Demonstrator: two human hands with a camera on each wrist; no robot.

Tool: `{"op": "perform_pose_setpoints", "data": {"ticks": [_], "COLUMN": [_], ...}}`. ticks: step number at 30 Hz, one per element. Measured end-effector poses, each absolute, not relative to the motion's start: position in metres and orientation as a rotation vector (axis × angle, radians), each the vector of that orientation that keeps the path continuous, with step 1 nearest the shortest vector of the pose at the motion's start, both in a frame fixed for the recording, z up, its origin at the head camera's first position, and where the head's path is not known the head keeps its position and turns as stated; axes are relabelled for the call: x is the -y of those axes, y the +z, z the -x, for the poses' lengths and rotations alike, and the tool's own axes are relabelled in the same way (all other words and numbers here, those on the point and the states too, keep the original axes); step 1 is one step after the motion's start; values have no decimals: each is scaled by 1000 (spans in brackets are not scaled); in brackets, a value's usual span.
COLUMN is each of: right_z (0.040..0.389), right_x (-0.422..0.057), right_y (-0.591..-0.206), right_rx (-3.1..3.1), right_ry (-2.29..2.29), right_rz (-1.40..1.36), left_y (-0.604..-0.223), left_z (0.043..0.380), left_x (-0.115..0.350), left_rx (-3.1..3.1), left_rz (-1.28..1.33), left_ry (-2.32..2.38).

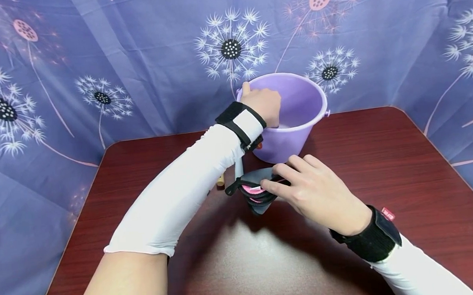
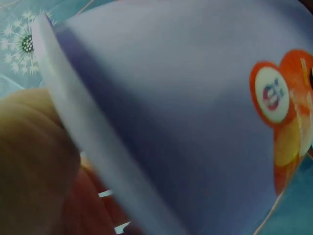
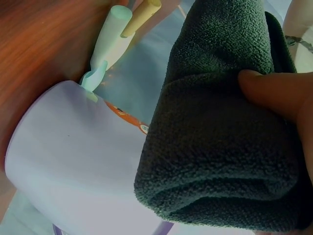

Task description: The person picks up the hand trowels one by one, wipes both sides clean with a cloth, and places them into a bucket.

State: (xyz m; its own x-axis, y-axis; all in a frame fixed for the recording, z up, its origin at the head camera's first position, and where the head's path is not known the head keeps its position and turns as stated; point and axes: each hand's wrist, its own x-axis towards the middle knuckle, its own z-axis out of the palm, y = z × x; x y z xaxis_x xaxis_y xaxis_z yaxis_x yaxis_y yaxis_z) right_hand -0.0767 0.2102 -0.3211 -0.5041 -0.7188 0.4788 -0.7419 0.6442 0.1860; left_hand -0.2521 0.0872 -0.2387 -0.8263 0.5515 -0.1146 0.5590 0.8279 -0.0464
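Note:
My left hand (image 1: 264,103) reaches over the near left rim of a purple bucket (image 1: 296,137), its fingers down inside. In the left wrist view the bucket wall (image 2: 161,98) covers much of that hand, and small white slivers show by its fingers; what it holds, if anything, is hidden. My right hand (image 1: 311,190) grips a folded dark grey cloth (image 3: 220,127) in front of the bucket. Its thumb presses on the fuzzy surface. In the head view black edging and pink layers show among the cloth's folds.
Left of the bucket, partly behind my left forearm, are a pale green handle-like piece (image 3: 111,39) and a yellow rod-shaped piece (image 3: 142,17). An orange sticker (image 2: 288,122) is on the bucket. A blue dandelion-print curtain (image 1: 155,58) backs the reddish-brown table (image 1: 381,157).

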Motion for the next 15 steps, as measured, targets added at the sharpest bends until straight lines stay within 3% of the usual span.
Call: {"op": "perform_pose_setpoints", "data": {"ticks": [15], "right_z": [77], "right_x": [-209], "right_y": [-321], "right_rx": [2338], "right_ry": [62], "right_rz": [-1142], "left_y": [-188], "left_z": [251], "left_x": [-37], "left_rx": [-3128], "left_rz": [-745], "left_ry": [287]}}
